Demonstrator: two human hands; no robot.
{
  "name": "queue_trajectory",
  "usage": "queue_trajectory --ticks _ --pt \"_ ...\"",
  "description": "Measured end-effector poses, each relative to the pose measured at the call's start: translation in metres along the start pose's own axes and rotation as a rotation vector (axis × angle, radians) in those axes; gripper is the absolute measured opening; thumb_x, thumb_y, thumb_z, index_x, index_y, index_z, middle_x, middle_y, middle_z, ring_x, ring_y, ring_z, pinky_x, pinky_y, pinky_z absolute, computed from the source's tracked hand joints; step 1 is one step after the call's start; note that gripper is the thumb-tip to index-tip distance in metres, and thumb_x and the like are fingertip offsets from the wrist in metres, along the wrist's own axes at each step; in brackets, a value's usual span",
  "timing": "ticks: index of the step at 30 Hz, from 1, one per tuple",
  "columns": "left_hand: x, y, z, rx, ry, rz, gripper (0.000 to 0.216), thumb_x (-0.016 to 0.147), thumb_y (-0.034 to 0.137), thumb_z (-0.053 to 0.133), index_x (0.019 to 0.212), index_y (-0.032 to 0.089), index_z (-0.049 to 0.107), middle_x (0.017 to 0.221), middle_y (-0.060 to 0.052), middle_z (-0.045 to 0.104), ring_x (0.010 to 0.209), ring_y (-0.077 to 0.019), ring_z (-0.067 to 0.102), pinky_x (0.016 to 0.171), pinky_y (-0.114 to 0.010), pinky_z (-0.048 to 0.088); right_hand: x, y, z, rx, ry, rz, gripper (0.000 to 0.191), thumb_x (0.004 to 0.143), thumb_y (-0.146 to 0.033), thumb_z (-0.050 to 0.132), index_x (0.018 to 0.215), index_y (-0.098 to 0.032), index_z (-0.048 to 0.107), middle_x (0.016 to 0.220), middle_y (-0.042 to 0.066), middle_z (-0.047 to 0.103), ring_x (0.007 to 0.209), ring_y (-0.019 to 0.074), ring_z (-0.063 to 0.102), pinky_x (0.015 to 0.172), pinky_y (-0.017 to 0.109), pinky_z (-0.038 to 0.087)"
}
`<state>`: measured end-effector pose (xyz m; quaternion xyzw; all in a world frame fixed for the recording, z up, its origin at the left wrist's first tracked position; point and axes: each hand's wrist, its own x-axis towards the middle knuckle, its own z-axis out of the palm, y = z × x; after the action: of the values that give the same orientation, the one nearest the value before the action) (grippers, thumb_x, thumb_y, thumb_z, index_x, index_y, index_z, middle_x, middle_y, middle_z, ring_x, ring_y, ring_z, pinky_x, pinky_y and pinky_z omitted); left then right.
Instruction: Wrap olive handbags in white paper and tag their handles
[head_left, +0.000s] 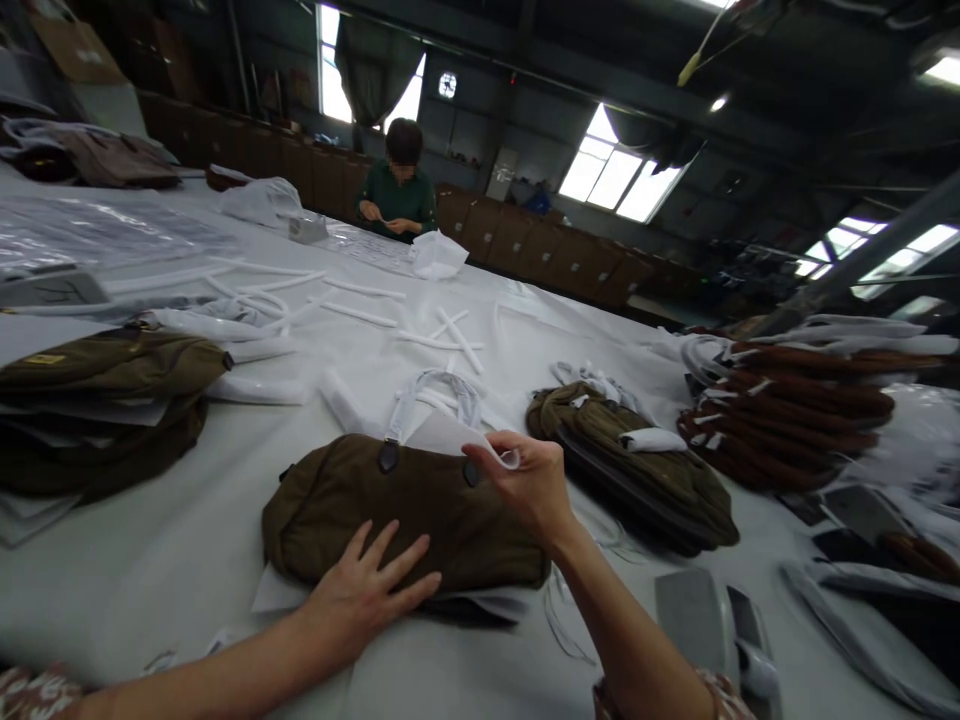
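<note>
An olive-green handbag (465, 520) lies in front of me on the white table (225, 590). My left hand (367, 590) rests flat on its front with the fingers spread. At the bag's top right, my right hand (529, 475) pinches the edge of a white sheet of wrapping (442, 436) between thumb and fingers. The sheet stands behind the bag's top edge, by a handle (431, 385) wrapped in pale material. Dark leather tabs join the handle to the bag. More white sheet sticks out beneath the bag.
Stacked olive bags (112, 370) lie at left, and more olive bags (630, 460) at right. Beyond those is a pile of brown bags (780, 410). White foam strips (457, 340) are scattered behind. A grey object (694, 620) lies at lower right. Across the table sits another person (401, 190).
</note>
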<state>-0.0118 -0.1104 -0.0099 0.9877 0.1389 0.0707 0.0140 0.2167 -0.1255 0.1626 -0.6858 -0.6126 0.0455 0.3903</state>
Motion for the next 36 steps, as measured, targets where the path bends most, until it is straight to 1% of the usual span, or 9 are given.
queue_trajectory --ticks 6,9,12,16,19,22,28,32,36 --pt "0.001 -0.004 0.009 -0.167 0.132 0.029 0.078 0.08 0.008 0.057 0.142 0.043 0.028 0.145 0.001 0.045 0.126 -0.0338 0.046 0.109 -0.061 0.024 -0.103 -0.013 0.042 -0.23 0.012 -0.359 0.025 0.092 -0.018 0.041 0.09 -0.019 0.066 0.076 0.004 0.071 0.07 0.0151 0.064 0.065 0.025 0.045" --pt "0.001 -0.006 0.008 -0.211 0.183 0.095 0.059 0.085 0.017 0.055 0.137 0.04 0.04 0.136 0.003 0.056 0.122 -0.0246 0.051 0.117 -0.051 0.015 -0.163 0.004 0.074 -0.386 0.179 -0.567 0.033 0.093 -0.013 0.034 0.095 -0.017 0.066 0.089 0.008 0.074 0.084 0.0183 0.068 0.073 0.029 0.047" --pt "-0.003 -0.006 0.0 -0.185 0.179 0.106 0.051 0.083 0.015 0.054 0.129 0.036 0.051 0.135 0.0 0.056 0.126 -0.0263 0.047 0.116 -0.054 0.015 -0.193 0.021 0.082 -0.438 0.229 -0.582 0.03 0.091 -0.012 0.038 0.099 -0.017 0.066 0.098 0.007 0.074 0.097 0.0189 0.067 0.083 0.03 0.046" --pt "-0.012 -0.006 -0.018 -0.293 0.2 0.095 0.044 0.076 0.005 0.048 0.112 0.026 0.062 0.126 -0.005 0.061 0.124 -0.0261 0.048 0.113 -0.053 0.027 -0.198 0.032 0.085 -0.446 0.276 -0.573 0.032 0.093 -0.013 0.036 0.097 -0.018 0.068 0.098 0.005 0.075 0.098 0.0181 0.068 0.085 0.031 0.045" --pt "-0.015 -0.009 -0.031 -0.464 0.462 -0.075 0.038 0.082 0.002 0.035 0.099 0.02 0.064 0.118 -0.008 0.064 0.118 -0.0184 0.053 0.104 -0.036 0.042 -0.201 0.039 0.105 -0.42 0.416 -0.553 0.038 0.095 -0.011 0.031 0.093 -0.018 0.068 0.093 0.005 0.075 0.095 0.0172 0.068 0.087 0.031 0.044" --pt "-0.009 -0.008 -0.034 -0.318 0.462 -0.174 0.034 0.09 0.016 0.043 0.121 0.02 0.055 0.136 -0.01 0.053 0.129 -0.025 0.044 0.108 -0.046 0.038 -0.205 0.041 0.122 -0.404 0.499 -0.503 0.035 0.096 -0.015 0.033 0.092 -0.018 0.068 0.091 0.007 0.075 0.094 0.0187 0.068 0.088 0.033 0.044" --pt "0.009 0.005 -0.005 0.014 0.052 -0.097 0.065 0.083 0.031 0.066 0.14 0.027 0.035 0.146 -0.008 0.044 0.129 -0.0345 0.044 0.099 -0.055 0.042 -0.172 0.021 0.081 -0.347 0.238 -0.556 0.032 0.097 -0.034 0.038 0.091 -0.018 0.066 0.075 0.006 0.071 0.077 0.0171 0.067 0.084 0.032 0.046" --pt "0.003 0.006 -0.014 -0.065 0.097 -0.073 0.06 0.089 0.038 0.055 0.142 0.021 0.033 0.146 -0.012 0.043 0.132 -0.0334 0.039 0.105 -0.053 0.036 -0.138 0.024 0.076 -0.522 0.09 -0.507 0.053 0.092 -0.052 0.041 0.132 -0.017 0.051 0.127 0.015 0.06 0.12 0.0291 0.052 0.105 0.046 0.029" --pt "-0.017 -0.027 -0.049 -0.389 0.256 -0.213 0.028 0.091 0.033 0.049 0.116 0.023 0.057 0.122 -0.007 0.061 0.116 -0.0223 0.053 0.1 -0.037 0.039 -0.137 0.047 0.11 -0.652 0.03 -0.514 0.061 0.086 -0.053 0.053 0.137 -0.02 0.046 0.135 0.014 0.054 0.122 0.0297 0.049 0.104 0.043 0.026"
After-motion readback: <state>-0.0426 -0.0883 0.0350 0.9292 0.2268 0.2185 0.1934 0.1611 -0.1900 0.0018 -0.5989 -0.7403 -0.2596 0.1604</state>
